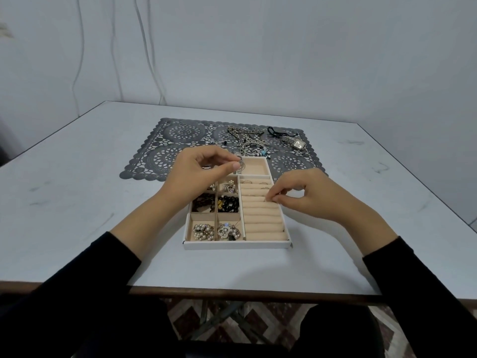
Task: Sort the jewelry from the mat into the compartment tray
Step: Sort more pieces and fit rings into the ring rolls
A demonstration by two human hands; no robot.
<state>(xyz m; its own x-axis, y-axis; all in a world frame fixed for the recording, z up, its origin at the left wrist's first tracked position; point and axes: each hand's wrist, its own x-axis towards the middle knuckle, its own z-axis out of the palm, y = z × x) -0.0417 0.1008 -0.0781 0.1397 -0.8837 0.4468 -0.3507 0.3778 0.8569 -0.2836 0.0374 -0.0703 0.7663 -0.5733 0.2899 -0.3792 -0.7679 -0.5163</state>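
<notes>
A white compartment tray (236, 245) with beige lining sits on the table, its front edge toward me. Its left cells hold pearl pieces, black beads and silver items; its right side is a bank of ring rolls (263, 220) with a few rings in the far rows. My left hand (200, 171) hovers over the tray's far left and pinches a silver ring (240, 161). My right hand (307, 193) pinches a small ring (265, 200) at the ring rolls. Behind the tray lies a dark lace mat (167, 151) with tangled silver chains (247, 140) and a watch (296, 143).
The pale table (77, 215) reaches a wall at the back, where thin cables hang down. Small rings lie scattered on the mat's far left. The table's brown front edge is close to my lap.
</notes>
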